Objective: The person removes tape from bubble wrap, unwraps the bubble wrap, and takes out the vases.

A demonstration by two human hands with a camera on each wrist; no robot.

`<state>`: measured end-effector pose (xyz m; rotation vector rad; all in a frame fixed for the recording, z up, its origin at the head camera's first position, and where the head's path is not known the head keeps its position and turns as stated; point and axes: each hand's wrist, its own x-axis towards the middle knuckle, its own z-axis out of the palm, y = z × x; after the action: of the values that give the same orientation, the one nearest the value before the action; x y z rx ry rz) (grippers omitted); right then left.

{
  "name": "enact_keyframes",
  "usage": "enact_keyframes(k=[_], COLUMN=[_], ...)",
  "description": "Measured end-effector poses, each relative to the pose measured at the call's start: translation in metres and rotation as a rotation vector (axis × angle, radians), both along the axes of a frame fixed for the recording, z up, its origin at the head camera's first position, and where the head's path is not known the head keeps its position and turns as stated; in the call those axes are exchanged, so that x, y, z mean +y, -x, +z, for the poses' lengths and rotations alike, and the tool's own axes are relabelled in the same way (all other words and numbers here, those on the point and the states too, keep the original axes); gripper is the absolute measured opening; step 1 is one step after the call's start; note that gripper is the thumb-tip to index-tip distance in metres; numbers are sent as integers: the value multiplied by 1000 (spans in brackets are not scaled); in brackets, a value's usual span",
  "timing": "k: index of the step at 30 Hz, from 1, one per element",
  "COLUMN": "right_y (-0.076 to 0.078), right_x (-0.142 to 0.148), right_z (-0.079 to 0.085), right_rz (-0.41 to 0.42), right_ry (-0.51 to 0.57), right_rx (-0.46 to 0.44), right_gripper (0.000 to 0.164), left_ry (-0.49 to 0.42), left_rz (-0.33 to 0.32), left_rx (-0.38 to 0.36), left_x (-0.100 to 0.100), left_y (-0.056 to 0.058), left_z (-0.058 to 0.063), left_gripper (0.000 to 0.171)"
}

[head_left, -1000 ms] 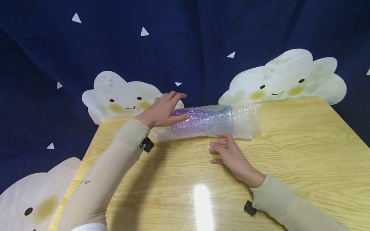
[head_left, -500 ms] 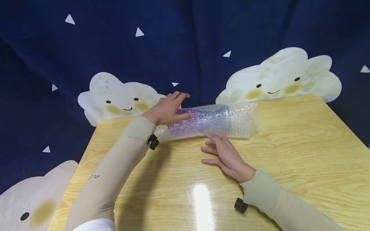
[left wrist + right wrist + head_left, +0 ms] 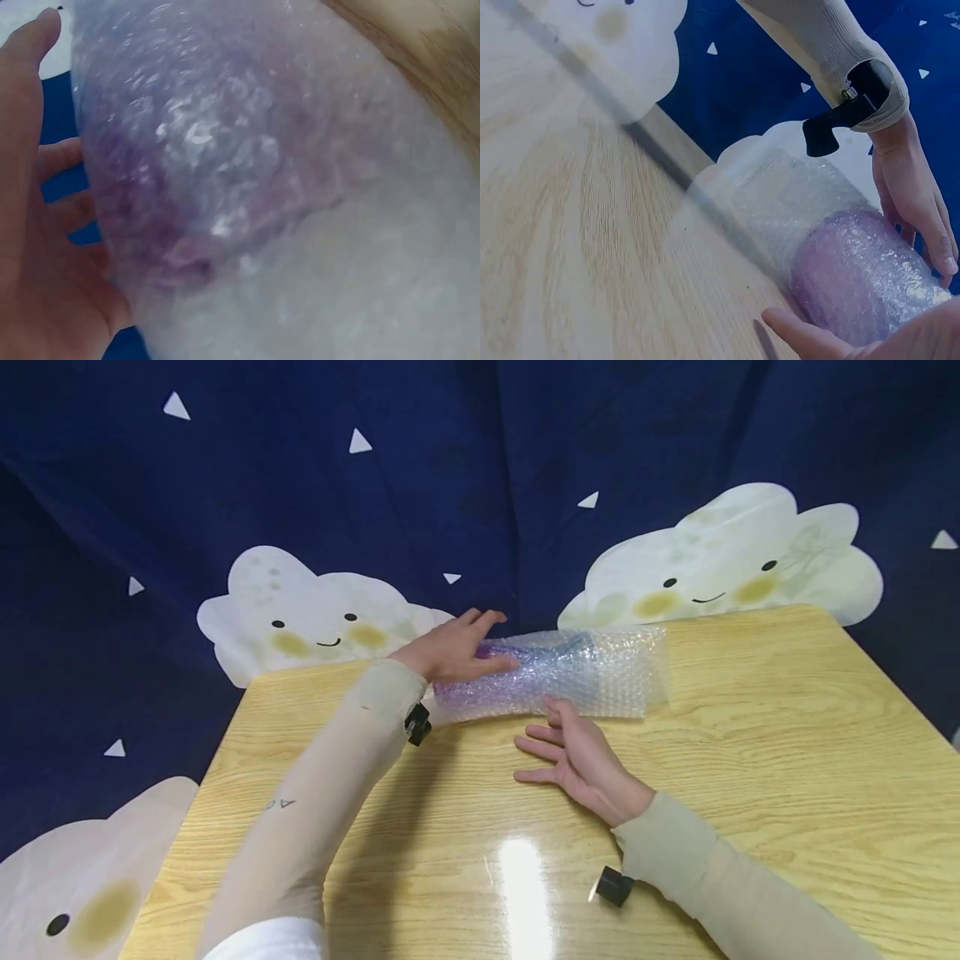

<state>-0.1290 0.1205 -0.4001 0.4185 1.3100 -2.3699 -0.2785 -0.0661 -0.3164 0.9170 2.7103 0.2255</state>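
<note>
A long bundle of bubble wrap (image 3: 577, 681) lies across the far part of the table, with something purple at its left and blue toward its right inside. What is wrapped cannot be made out. My left hand (image 3: 453, 652) is at the bundle's left part, thumb over the wrap and fingers spread toward its far side. In the left wrist view, that hand (image 3: 37, 255) lies alongside the wrap (image 3: 225, 150). My right hand (image 3: 588, 764) is at the near edge, fingers loosely spread, one fingertip at or close to the wrap; whether it touches is unclear.
The wooden table (image 3: 787, 777) extends toward me and to both sides. Behind its far edge hangs a dark blue curtain (image 3: 420, 510) printed with clouds and white triangles. Small black cameras (image 3: 615, 887) sit on both wrists.
My left hand has shifted right along the bundle. My right hand has moved slightly left, its fingers spreading wider. The bundle stays in about the same place while the view shifts slightly.
</note>
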Motion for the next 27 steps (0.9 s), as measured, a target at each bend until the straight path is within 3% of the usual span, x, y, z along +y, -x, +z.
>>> enact_keyframes(k=[7,12,19,27], right_y=[9,14,20,27], right_x=[-4,-8,-12,-17], right_z=[0,0,3,4], right_rz=[-46,-63,-81,-126], right_ry=[11,14,26,44], right_rx=[-3,-12,0,3], right_gripper=[83,85,86,83], left_ry=[59,55,95,125], left_rz=[51,91,73,64], left_rx=[8,-33,-31,-26], left_x=[2,0,0,6], left_y=[4,7,11,8], left_z=[-8,-11,-16,-17], left_gripper=[96,97,90,89])
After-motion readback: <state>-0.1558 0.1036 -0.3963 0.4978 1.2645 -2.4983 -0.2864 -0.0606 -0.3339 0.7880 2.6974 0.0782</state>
